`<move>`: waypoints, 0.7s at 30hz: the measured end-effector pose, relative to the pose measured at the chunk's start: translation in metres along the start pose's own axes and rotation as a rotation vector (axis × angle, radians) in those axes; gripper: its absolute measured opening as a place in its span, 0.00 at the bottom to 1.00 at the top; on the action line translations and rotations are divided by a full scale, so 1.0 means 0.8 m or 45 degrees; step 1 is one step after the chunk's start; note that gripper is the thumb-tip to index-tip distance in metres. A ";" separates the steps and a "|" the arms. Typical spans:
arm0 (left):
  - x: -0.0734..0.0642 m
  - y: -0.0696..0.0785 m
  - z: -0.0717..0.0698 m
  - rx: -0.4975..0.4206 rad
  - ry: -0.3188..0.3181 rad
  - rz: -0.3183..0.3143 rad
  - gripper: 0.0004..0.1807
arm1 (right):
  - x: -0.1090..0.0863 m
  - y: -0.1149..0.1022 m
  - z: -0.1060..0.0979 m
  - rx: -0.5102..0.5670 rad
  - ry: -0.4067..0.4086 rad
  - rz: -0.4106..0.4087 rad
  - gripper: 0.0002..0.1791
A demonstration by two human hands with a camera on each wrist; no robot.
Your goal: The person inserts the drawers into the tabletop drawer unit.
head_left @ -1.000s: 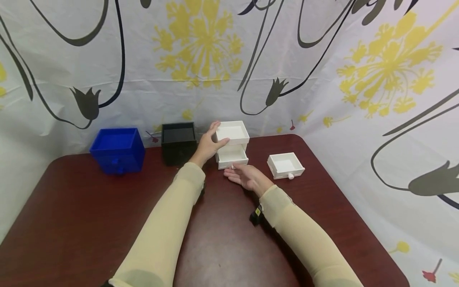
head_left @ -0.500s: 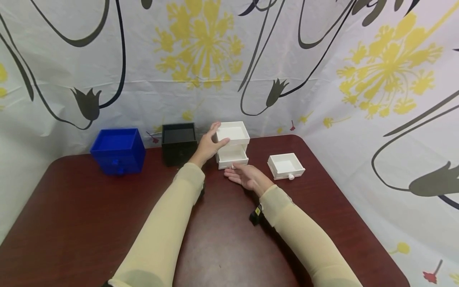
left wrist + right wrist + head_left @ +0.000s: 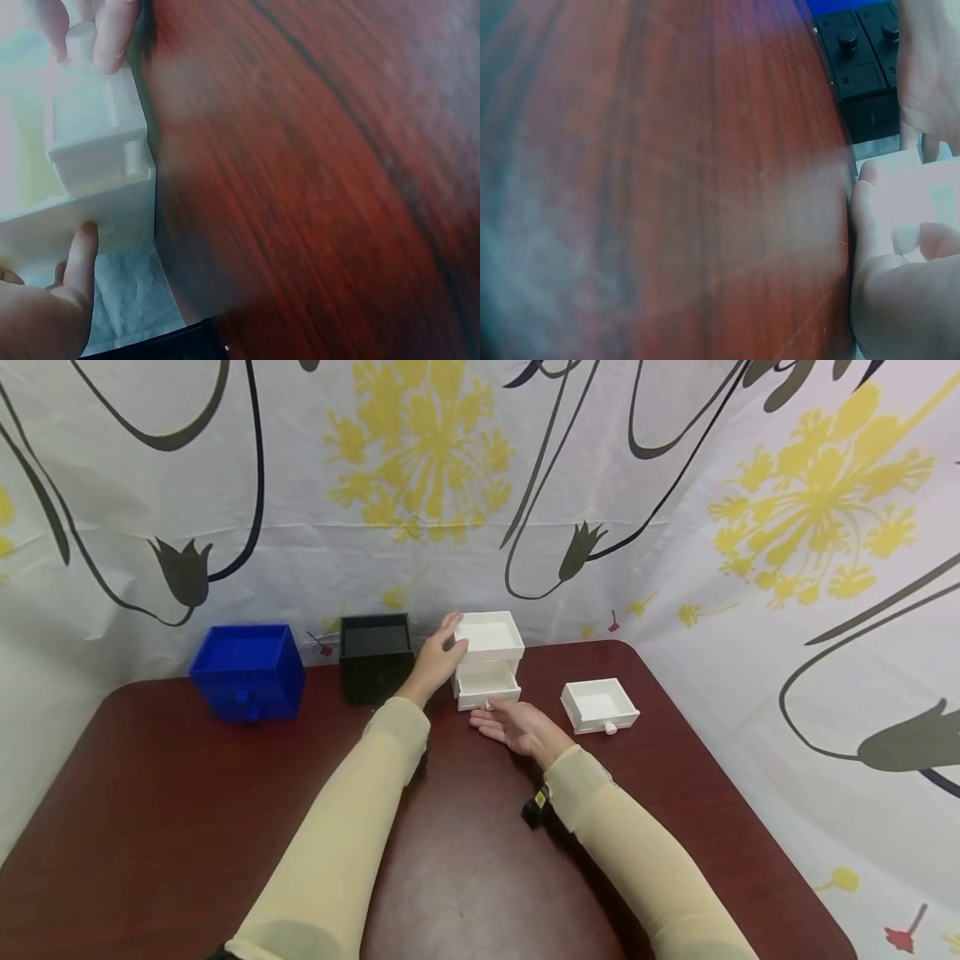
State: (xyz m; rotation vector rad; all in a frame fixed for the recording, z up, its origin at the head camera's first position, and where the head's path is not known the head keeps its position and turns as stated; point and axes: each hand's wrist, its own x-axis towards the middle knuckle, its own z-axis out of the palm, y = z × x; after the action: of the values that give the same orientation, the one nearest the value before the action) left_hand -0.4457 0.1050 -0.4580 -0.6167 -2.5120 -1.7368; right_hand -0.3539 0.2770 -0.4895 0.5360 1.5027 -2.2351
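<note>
A small white cabinet (image 3: pixel 489 631) stands at the back of the table, its upper slot without a drawer and its lower drawer (image 3: pixel 487 681) partly pulled out. My left hand (image 3: pixel 435 664) rests against the cabinet's left side, fingers fairly straight. In the left wrist view one fingertip presses on the white side wall. Low at the front, my right hand (image 3: pixel 521 727) pinches the lower drawer's round knob (image 3: pixel 81 43) between thumb and fingers. To the right lies a separate white drawer (image 3: pixel 600 704), its knob facing the front.
Left of the white cabinet stand a black cabinet (image 3: pixel 375 660) and a blue cabinet (image 3: pixel 251 672). All sit near the far edge of the dark red wooden table (image 3: pixel 450 877). A patterned cloth (image 3: pixel 285 510) hangs close behind and along the right.
My left thumb has drawn back from the cabinet's front toward its left edge. The right hand stays at the knob, and the lower drawer looks about as far out as before.
</note>
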 end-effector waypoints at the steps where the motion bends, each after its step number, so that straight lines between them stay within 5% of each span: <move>1: 0.000 0.001 0.000 0.005 -0.005 0.003 0.33 | 0.000 0.000 0.000 -0.005 -0.003 -0.002 0.14; 12: 0.002 0.004 -0.003 0.206 -0.013 -0.019 0.34 | -0.001 -0.001 0.000 -0.033 -0.022 0.003 0.14; 21: 0.002 -0.001 0.002 0.224 0.000 -0.025 0.32 | 0.000 0.000 0.004 -0.003 0.014 0.004 0.13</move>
State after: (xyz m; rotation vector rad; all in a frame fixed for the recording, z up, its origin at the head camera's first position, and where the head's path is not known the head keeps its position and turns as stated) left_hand -0.4473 0.1071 -0.4589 -0.5823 -2.6413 -1.4980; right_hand -0.3542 0.2742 -0.4882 0.5505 1.5085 -2.2317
